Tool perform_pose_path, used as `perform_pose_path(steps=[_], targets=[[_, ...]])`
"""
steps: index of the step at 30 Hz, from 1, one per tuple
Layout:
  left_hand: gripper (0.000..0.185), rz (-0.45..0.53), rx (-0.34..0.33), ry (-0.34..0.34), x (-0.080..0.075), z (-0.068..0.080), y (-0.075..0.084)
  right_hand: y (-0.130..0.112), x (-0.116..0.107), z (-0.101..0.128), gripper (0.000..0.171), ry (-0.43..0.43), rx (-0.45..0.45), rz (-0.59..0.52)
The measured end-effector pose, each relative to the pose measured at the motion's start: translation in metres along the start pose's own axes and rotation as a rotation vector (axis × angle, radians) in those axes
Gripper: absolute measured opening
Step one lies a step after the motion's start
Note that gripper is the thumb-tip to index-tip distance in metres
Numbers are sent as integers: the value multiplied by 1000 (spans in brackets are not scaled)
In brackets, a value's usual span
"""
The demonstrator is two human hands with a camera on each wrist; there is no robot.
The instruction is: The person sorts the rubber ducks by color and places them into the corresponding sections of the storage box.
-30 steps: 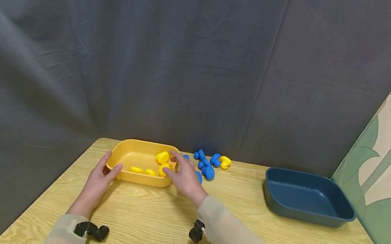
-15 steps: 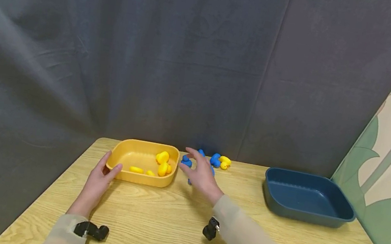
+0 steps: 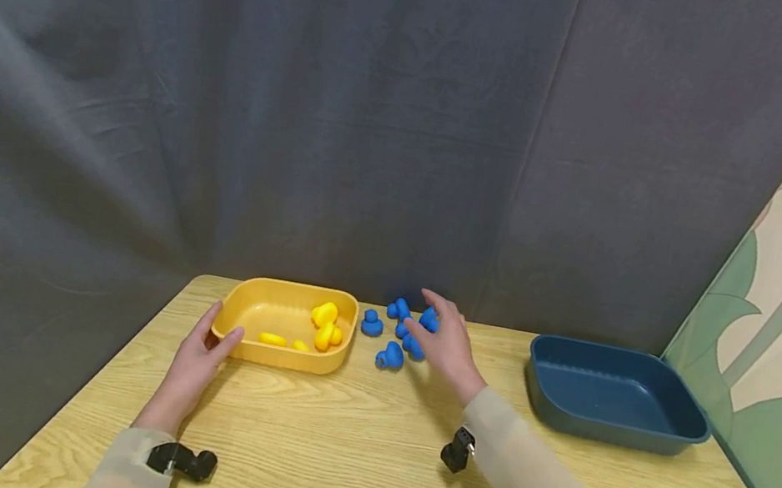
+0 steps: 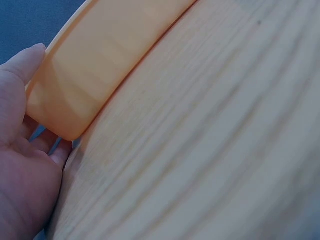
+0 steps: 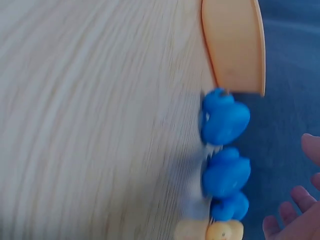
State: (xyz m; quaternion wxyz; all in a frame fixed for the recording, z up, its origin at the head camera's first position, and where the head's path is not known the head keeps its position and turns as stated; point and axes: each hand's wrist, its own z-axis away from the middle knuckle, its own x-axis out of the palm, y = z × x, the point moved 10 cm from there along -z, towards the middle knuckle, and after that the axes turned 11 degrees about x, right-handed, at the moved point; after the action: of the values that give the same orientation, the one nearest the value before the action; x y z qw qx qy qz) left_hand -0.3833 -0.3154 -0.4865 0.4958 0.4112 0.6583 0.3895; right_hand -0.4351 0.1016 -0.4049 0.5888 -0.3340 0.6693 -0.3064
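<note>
Left hand (image 3: 195, 356) cupping the near-left corner of the shallow yellow plastic tray (image 3: 260, 310), thumb on its wall. Right hand (image 3: 448, 344) spread loose, holding nothing, over the small blue rubber ducks (image 3: 391, 355) scattered on the pale wooden counter (image 3: 345, 448) beside that tray.

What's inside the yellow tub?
The yellow plastic tub holds several small yellow toy ducks, mostly at its right end. Its near wall hides part of the floor, so the exact count is unclear.
</note>
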Motion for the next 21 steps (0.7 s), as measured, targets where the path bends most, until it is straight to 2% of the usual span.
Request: perform_pose_path(steps=[9,14,21], targets=[[93,-9,7,9,-1,-1,-3,27,-20,-11,68,27,48,35],[94,-7,5,8,0,-2,-3,43,-25,-14,71,34,95,14],[94,0,10,8,0,-4,-5,59,-27,-17,74,35,111,28]])
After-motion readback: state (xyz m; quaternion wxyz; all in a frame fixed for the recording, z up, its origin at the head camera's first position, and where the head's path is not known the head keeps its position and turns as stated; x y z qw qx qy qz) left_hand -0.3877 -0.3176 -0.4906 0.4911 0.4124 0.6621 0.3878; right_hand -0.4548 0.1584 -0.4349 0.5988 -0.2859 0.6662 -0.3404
